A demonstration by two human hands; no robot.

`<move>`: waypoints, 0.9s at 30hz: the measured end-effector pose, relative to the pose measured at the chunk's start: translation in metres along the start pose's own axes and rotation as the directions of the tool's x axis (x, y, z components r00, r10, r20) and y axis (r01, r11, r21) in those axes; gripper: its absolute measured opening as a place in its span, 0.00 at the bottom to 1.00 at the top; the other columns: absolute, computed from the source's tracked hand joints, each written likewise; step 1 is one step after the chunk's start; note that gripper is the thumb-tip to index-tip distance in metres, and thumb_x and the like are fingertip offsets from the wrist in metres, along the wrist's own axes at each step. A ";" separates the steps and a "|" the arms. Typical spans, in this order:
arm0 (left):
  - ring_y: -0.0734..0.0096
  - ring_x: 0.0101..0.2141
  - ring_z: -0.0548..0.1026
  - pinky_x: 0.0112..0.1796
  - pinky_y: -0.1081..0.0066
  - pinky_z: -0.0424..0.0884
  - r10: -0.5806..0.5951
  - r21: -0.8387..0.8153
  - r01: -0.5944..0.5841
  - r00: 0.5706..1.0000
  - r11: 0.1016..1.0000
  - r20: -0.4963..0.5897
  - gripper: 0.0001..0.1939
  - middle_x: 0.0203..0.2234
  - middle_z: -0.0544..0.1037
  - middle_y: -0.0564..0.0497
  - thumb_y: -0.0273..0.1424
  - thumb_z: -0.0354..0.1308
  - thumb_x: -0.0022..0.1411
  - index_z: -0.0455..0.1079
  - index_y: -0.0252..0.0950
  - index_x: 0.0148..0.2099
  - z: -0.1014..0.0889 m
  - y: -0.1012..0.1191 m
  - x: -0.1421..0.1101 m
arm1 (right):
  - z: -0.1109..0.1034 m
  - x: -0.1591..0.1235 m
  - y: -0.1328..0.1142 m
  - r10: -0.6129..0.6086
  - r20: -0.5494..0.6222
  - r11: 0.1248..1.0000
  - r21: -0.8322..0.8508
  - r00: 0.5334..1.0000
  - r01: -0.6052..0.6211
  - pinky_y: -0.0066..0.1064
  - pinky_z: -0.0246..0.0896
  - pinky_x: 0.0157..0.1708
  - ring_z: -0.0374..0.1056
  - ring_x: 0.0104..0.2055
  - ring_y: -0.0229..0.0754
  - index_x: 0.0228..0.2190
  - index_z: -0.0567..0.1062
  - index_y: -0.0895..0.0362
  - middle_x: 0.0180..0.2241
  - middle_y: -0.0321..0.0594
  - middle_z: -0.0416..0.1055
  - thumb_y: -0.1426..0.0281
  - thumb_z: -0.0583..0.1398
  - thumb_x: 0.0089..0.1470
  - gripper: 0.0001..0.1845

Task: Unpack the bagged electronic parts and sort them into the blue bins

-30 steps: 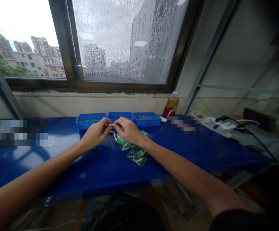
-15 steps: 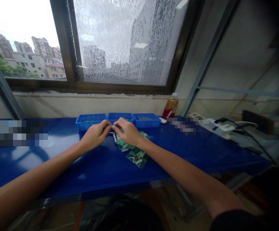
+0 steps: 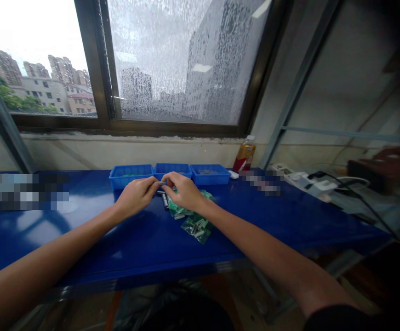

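Note:
My left hand (image 3: 138,195) and my right hand (image 3: 182,189) meet above the table in front of the blue bins. The thumb and fingers of both are pinched on a small grey cylindrical piece (image 3: 162,183), partly hidden by the fingertips. Just below the hands lies a dark, shiny metal cylinder (image 3: 165,200). Under and beside my right hand are green-tinted clear plastic bags, the nearest bag (image 3: 197,227) holding several small silvery parts. A loose silvery cylinder (image 3: 180,216) rests near that bag.
Behind my hands stand a left blue bin (image 3: 131,171), a middle blue bin (image 3: 186,168) and a right blue bin (image 3: 211,174). A bottle (image 3: 244,154) is at the wall. White chargers and cables (image 3: 324,183) lie right. A blurred person's hand (image 3: 393,161) shows at far right.
The grey piece between my fingertips now shows more clearly, lying across from one hand to the other. My hands stay almost in place. A blurred hand has appeared at far right.

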State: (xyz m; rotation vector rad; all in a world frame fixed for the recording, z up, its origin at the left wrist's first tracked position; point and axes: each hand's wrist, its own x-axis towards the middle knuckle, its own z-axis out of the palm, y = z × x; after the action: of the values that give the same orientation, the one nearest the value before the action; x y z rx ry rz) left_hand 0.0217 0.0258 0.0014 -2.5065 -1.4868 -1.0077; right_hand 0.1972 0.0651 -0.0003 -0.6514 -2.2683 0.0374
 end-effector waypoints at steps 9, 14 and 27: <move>0.72 0.27 0.71 0.30 0.73 0.64 0.039 -0.070 -0.043 0.997 0.997 -0.063 0.12 0.26 0.75 0.52 0.33 0.50 0.62 0.64 0.36 0.47 0.004 -0.004 -0.001 | 0.000 0.002 0.000 0.018 -0.014 1.000 -0.018 1.000 -0.018 0.28 0.55 0.34 0.63 0.32 0.37 0.31 0.69 0.58 0.28 0.38 0.67 0.68 0.51 0.59 0.09; 0.71 0.26 0.71 0.29 0.73 0.64 0.014 -0.035 -0.017 0.996 0.999 -0.086 0.11 0.25 0.74 0.52 0.35 0.47 0.64 0.67 0.36 0.43 0.003 -0.003 0.000 | 0.000 0.000 -0.001 0.031 -0.009 0.999 0.013 0.999 -0.030 0.28 0.56 0.33 0.63 0.32 0.37 0.32 0.68 0.58 0.29 0.37 0.66 0.67 0.52 0.58 0.08; 0.72 0.26 0.71 0.28 0.73 0.64 0.008 -0.087 -0.014 0.997 0.996 -0.073 0.12 0.26 0.74 0.52 0.36 0.48 0.64 0.64 0.35 0.46 0.003 -0.003 0.000 | -0.001 0.000 -0.002 0.007 -0.024 1.000 -0.014 1.000 -0.008 0.28 0.56 0.33 0.62 0.32 0.36 0.32 0.68 0.57 0.30 0.38 0.64 0.69 0.52 0.58 0.07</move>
State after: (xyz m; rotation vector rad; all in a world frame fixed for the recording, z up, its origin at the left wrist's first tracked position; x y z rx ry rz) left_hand 0.0210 0.0284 -0.0022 -2.5037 -1.4378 -1.1730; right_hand 0.1973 0.0637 0.0013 -0.6646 -2.2455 0.0170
